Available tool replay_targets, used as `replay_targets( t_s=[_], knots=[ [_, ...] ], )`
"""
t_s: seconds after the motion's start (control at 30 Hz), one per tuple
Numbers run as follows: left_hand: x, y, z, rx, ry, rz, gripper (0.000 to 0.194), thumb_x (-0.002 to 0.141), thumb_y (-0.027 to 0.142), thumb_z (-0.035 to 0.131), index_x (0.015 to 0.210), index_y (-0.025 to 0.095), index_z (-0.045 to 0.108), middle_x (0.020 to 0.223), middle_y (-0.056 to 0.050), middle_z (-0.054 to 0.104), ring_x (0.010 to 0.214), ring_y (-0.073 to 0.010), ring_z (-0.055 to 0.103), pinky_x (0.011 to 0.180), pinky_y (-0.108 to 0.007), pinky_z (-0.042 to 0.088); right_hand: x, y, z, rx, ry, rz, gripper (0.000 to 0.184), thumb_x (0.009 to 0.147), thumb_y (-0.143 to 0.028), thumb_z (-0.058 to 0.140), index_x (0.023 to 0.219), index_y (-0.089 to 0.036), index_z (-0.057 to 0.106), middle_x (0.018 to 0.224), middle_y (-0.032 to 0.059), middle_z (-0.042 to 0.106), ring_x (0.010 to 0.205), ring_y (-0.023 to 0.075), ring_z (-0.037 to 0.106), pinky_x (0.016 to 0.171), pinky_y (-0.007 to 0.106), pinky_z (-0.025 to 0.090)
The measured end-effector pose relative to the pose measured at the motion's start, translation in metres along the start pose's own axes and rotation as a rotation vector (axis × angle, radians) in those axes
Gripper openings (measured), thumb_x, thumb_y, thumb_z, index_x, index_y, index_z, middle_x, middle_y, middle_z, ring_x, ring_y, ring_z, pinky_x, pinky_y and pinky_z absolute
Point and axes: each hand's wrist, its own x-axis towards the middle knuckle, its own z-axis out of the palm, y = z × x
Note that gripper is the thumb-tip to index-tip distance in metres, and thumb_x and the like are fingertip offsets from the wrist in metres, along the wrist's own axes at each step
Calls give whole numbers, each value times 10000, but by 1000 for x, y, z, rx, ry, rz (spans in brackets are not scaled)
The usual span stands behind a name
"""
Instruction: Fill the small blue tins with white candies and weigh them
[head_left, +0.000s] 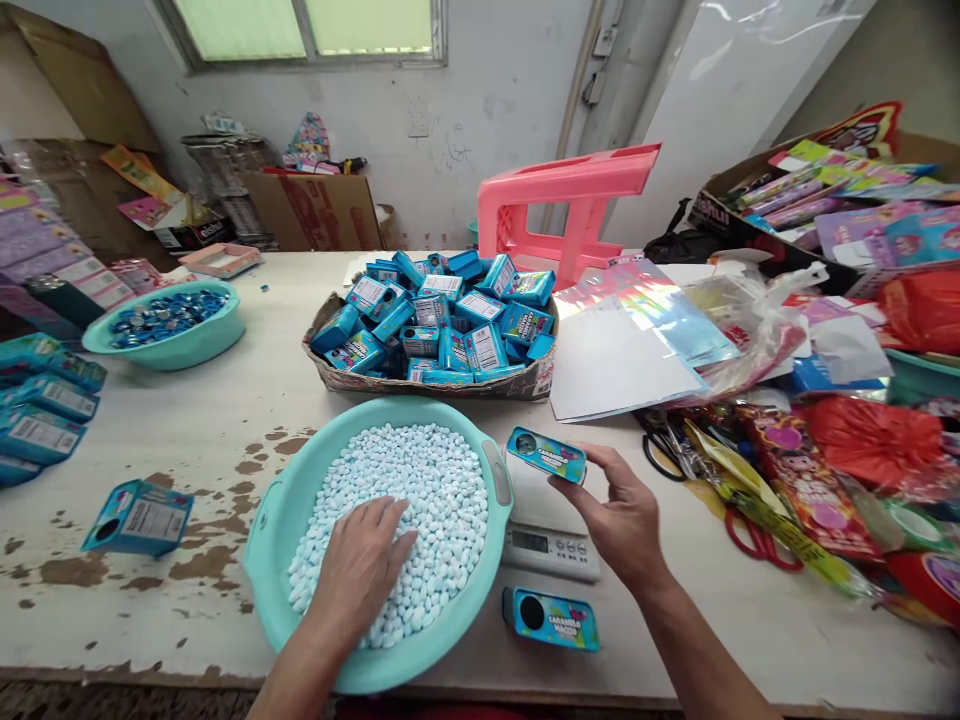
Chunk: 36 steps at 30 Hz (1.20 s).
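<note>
My left hand (367, 555) lies palm down on the white and pale blue candies (442, 500), its fingers stretched out and partly touching them. A turquoise basin (264, 590) with side handles holds the candies. Between thumb and fingers, my right hand (619, 515) grips a small blue candy box (551, 455) marked "Caramelo Macizo", with a round hole at one end. Below that box is a kitchen scale (551, 555) with a small display. A second blue box (555, 620) lies in front of the scale, its round opening dark.
A cardboard tray (427, 385) heaped with blue boxes stands behind the basin. To the left are a lone blue box (142, 517) and a turquoise bowl (169, 345) of blue pieces. Red scissors (761, 540), packets and bags crowd the right. A pink stool (562, 200) stands behind.
</note>
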Motion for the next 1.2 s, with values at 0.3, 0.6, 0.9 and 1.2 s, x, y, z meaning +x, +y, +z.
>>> replay_targets(
  t_s=[0.3, 0.6, 0.9, 1.2],
  knots=[
    [-5, 0, -6, -82, 29, -54, 292, 912, 299, 442, 1156, 212, 576, 1093, -81, 644, 1036, -274, 579, 859, -450, 457, 26, -37, 27, -151, -135, -267, 343, 800, -179, 680, 1119, -285, 610, 1055, 34, 651, 993, 239, 580, 875, 414, 463],
    [-2, 11, -49, -567, 387, 155, 699, 819, 299, 621, 1409, 288, 247, 1412, -102, 420, 1232, -238, 471, 971, -382, 447, 15, -75, 48, 141, -351, -90, 302, 790, -283, 706, 1080, -286, 620, 1041, 6, 660, 963, 204, 617, 831, 301, 508],
    [20, -79, -97, -432, 741, -365, 440, 779, 419, 626, 1165, 231, 527, 1079, -77, 612, 962, -270, 602, 868, -444, 495, -9, -31, 17, 109, -250, 176, 416, 842, -405, 613, 1227, -265, 539, 1260, 74, 571, 1148, 250, 539, 983, 407, 441],
    [58, -251, -42, -205, 551, -873, 497, 797, 364, 489, 1240, 140, 464, 1315, -229, 424, 1161, -491, 449, 895, -675, 375, -112, -6, -23, 42, -408, 523, 574, 641, -341, 762, 1171, -211, 581, 1166, 96, 641, 1077, 284, 596, 938, 387, 487]
  ],
)
